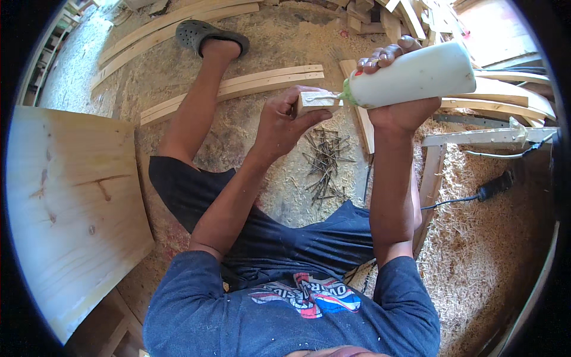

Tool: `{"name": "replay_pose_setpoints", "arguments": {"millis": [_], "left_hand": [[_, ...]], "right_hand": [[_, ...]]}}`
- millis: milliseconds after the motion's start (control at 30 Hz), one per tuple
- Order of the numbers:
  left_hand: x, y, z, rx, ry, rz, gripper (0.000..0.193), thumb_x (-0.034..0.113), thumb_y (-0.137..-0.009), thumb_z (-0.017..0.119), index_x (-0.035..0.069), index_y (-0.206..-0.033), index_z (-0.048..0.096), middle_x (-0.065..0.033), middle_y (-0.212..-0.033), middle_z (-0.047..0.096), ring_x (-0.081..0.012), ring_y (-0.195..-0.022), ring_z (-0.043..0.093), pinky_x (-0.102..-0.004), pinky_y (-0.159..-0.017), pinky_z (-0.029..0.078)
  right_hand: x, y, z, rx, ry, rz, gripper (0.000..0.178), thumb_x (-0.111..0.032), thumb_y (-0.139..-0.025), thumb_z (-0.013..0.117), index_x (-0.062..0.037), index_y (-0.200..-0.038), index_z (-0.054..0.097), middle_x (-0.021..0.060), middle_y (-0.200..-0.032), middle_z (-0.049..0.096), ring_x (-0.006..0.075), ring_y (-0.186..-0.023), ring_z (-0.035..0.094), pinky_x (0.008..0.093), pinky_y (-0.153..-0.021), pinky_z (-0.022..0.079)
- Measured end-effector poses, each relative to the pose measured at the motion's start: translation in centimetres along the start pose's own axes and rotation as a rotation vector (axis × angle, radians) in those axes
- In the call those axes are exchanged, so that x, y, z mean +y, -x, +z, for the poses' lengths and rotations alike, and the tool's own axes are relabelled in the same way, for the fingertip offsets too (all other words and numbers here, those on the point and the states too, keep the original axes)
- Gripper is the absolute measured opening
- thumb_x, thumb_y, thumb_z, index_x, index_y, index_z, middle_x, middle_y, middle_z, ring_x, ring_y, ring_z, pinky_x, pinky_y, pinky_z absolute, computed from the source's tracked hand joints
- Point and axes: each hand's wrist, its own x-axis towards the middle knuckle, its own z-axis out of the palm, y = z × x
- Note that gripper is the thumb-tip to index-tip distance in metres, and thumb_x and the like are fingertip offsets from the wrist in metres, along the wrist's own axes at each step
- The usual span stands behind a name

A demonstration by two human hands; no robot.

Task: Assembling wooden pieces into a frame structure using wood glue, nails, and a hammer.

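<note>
My left hand is closed around a pale wooden piece, with its cut end turned up and to the right. A line of white glue lies along that end. My right hand grips a large white squeeze bottle, tilted so that its green-smeared nozzle points left. The nozzle tip meets the wood or sits just beside it; I cannot tell which. Beneath the hands a loose pile of nails is spread on the floor.
Curved wooden strips lie on the floor ahead, with more strips beyond. A large wooden panel stands at my left. Sawdust and shavings cover the right side, where a black cable runs. Offcuts are heaped at the far right.
</note>
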Motion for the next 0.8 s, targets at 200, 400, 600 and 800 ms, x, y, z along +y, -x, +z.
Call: {"name": "replay_pose_setpoints", "arguments": {"millis": [200, 400, 600, 800], "left_hand": [[0.5, -0.3, -1.3, 0.051, -0.036, -0.046, 0.034, 0.002, -0.086, 0.078, -0.001, -0.118, 0.068, -0.0073, -0.11, 0.073, -0.0095, -0.1, 0.066, -0.0256, -0.087, 0.054], [0.1, -1.1, -1.6, 0.149, -0.032, -0.009, 0.036, -0.003, -0.085, 0.075, -0.002, -0.12, 0.067, -0.0067, -0.11, 0.072, -0.0119, -0.1, 0.066, -0.0276, -0.09, 0.053], [-2.4, 0.4, -3.7, 0.143, -0.037, -0.06, 0.037, -0.002, -0.085, 0.069, -0.004, -0.122, 0.065, -0.0138, -0.118, 0.07, -0.0187, -0.107, 0.066, -0.0325, -0.097, 0.051], [0.5, -1.2, -1.6, -0.073, -0.092, -0.068, 0.035, 0.003, -0.088, 0.068, -0.002, -0.123, 0.062, -0.0095, -0.117, 0.068, -0.0174, -0.105, 0.063, -0.0301, -0.096, 0.048]], "right_hand": [[-1.8, 0.3, -4.6, 0.489, 0.229, 0.095, 0.045, -0.043, -0.101, 0.043, -0.0029, -0.117, 0.057, 0.0188, -0.09, 0.066, 0.0343, -0.075, 0.063, 0.0472, -0.073, 0.055], [-6.9, 2.8, -33.2, 0.584, 0.837, 0.742, 0.036, -0.037, -0.096, 0.065, -0.0096, -0.118, 0.063, 0.0026, -0.085, 0.068, 0.0165, -0.073, 0.068, 0.0369, -0.063, 0.056], [0.8, 2.2, -31.1, 0.496, 1.859, 0.762, 0.084, -0.041, -0.073, 0.086, -0.0044, -0.138, 0.048, 0.0265, -0.116, 0.063, 0.0386, -0.101, 0.067, 0.0485, -0.078, 0.057], [1.4, 8.2, -24.9, 0.326, 2.213, 0.331, 0.079, -0.021, -0.075, 0.079, -0.0107, -0.145, 0.045, 0.0236, -0.124, 0.052, 0.0413, -0.111, 0.058, 0.0508, -0.087, 0.048]]}}
